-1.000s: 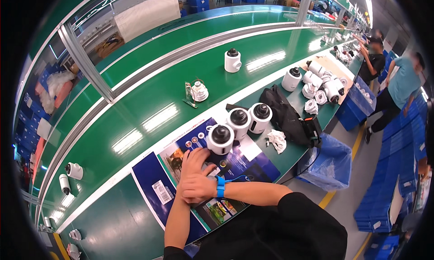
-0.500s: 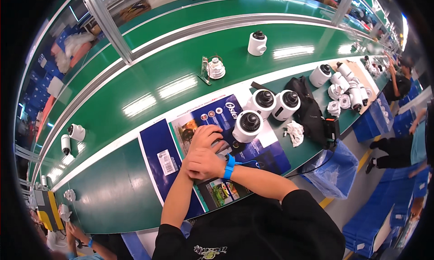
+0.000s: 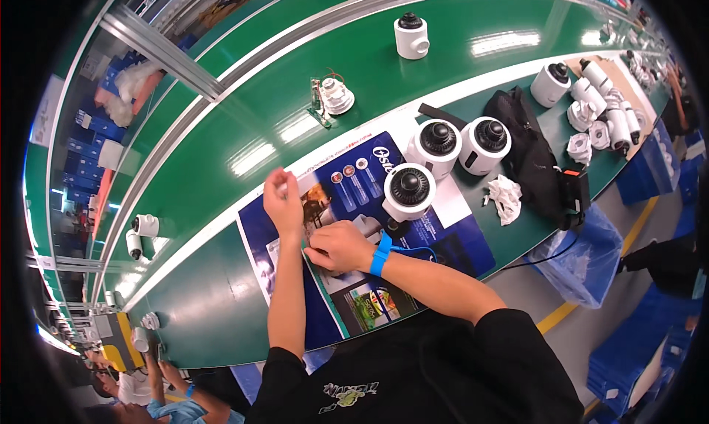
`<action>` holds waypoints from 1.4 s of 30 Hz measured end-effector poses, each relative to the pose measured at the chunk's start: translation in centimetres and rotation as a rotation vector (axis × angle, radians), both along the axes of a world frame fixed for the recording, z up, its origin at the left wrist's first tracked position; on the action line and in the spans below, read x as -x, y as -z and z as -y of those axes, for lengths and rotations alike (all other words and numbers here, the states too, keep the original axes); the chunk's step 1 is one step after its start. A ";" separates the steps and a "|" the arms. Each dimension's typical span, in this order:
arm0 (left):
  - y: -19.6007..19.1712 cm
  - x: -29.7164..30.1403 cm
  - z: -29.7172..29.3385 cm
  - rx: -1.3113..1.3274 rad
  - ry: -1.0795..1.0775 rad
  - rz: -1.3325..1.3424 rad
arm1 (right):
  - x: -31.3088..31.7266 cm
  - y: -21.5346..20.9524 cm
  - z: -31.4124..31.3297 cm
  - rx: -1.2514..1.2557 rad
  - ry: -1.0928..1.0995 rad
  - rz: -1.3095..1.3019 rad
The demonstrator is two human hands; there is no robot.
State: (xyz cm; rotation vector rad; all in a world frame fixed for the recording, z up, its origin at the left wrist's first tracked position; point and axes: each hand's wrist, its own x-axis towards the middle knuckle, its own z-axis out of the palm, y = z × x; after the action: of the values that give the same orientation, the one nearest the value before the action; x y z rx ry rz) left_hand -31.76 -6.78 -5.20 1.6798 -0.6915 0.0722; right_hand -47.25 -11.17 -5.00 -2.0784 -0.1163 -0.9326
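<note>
My left hand is lifted above the blue printed sheet, fingers drawn together in a pinch; nothing shows in them. My right hand, with a blue wrist strap, rests curled on the sheet just right of the left hand. Its fingertips point down and hide whatever lies under them. A white dome camera with a black centre stands a little beyond the right hand. Two more white dome cameras stand behind it.
A green conveyor belt carries a white camera body and a small board with a white part. A black bag, a crumpled white cloth, several white camera parts and a blue-lined bin lie right. Another person's hands work lower left.
My hands were pressed together over one spot on the sheet; the left hand has now lifted away up and to the left, while the right stays down. The view has shifted closer.
</note>
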 end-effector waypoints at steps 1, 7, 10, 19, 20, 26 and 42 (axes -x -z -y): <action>-1.2 -0.4 1.0 -0.043 -0.029 0.031 | 0.1 0.2 0.0 0.057 -0.014 -0.028; -7.7 -1.3 10.6 -0.680 0.232 1.018 | 0.2 0.5 -0.1 0.236 -0.093 -0.061; -7.5 -2.4 15.5 -0.952 0.286 1.581 | -0.1 1.1 -0.7 0.268 -0.092 -0.118; -6.6 -4.7 19.1 -1.590 0.120 1.563 | -0.3 1.6 -1.0 0.247 -0.087 -0.069; -7.1 -5.2 18.6 -1.517 0.131 1.519 | -0.3 1.4 -1.1 0.236 -0.108 -0.098; -13.8 3.9 12.5 -1.463 0.461 1.175 | 0.1 0.9 -0.5 0.274 -0.137 -0.139; -16.0 6.6 13.4 -1.335 1.045 0.847 | 0.0 1.2 -0.8 0.241 -0.188 -0.131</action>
State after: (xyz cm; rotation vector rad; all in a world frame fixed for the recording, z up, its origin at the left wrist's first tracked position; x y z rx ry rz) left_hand -38.40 -20.21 10.77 2.2031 -2.5915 -0.5733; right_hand -47.24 -10.39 -6.19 -2.2968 -0.3642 -0.6933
